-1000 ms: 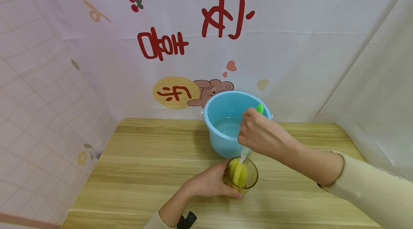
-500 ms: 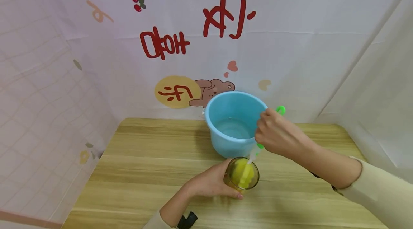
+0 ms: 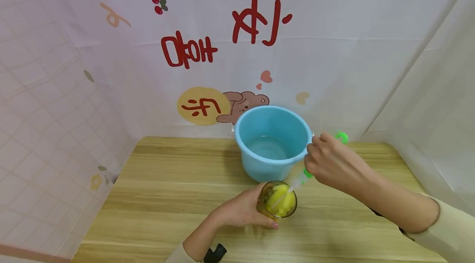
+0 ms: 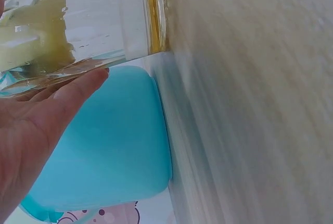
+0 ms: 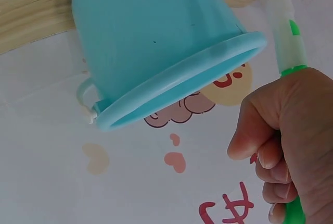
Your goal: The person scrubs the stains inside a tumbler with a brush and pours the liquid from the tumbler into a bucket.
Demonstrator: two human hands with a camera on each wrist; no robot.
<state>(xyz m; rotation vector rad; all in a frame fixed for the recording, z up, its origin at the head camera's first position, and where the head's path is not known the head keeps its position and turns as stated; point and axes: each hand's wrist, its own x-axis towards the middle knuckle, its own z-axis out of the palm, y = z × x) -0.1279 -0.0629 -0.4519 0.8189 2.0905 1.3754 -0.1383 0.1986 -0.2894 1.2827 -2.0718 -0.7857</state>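
In the head view my left hand [image 3: 245, 209] holds a clear, amber-tinted glass [image 4: 101, 18] around its side, thumb toward the front. A bottle brush with a yellow sponge head [image 3: 282, 198] is inside the glass. My right hand [image 3: 330, 162] grips the brush's white and green handle [image 5: 289, 36] in a fist, to the upper right of the glass. The handle leans to the right, and its green end [image 3: 342, 137] sticks out past the fist. In the left wrist view the glass lies across the picture, its base close to the tabletop, with the sponge visible through the wall.
A light blue bucket [image 3: 259, 168] with some clear water in the bottom stands behind the glass, near the table's back edge. The wooden table [image 3: 167, 197] meets white printed cloth [image 3: 352, 69] at the back and sides.
My right hand has moved right and slightly down, away from over the bucket's rim, tilting the brush handle further right. The sponge has shifted inside the glass. My left hand stays almost still.
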